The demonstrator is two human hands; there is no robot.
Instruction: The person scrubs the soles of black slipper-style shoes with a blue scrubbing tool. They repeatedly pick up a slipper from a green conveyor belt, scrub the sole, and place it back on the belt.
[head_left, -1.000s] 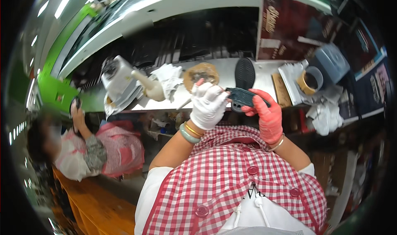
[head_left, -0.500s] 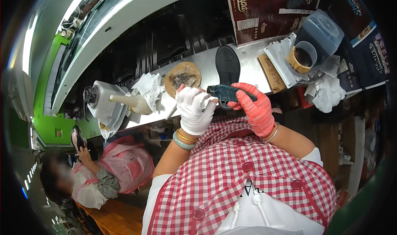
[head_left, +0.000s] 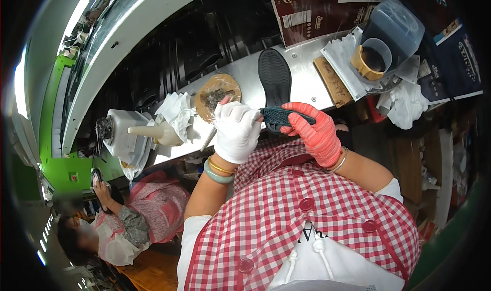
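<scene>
A dark greenish-black shoe sole (head_left: 284, 117) is held level in front of my body, its textured face up. My left hand (head_left: 236, 133), in a white glove with bare fingertips, pinches its left end and hides that end. My right hand (head_left: 318, 139), in a coral-red glove, grips the right end with thumb and fingers. Just behind the held sole, a black shoe sole (head_left: 275, 77) lies on the metal bench (head_left: 305, 78), its near end partly covered by the held one.
To the left are a brown round pad (head_left: 203, 102) with dark smears, crumpled white paper (head_left: 175, 112) and a pale nozzle bottle (head_left: 166, 134). Rightward sit a wooden block (head_left: 335, 81) and a yellow-based cup (head_left: 367, 68) of dark liquid. A co-worker (head_left: 134, 222) works at left.
My left fingers have closed further over the sole's left end, which showed more before. The bench scene has slid slightly left and up in view. The co-worker's raised hands have shifted a little.
</scene>
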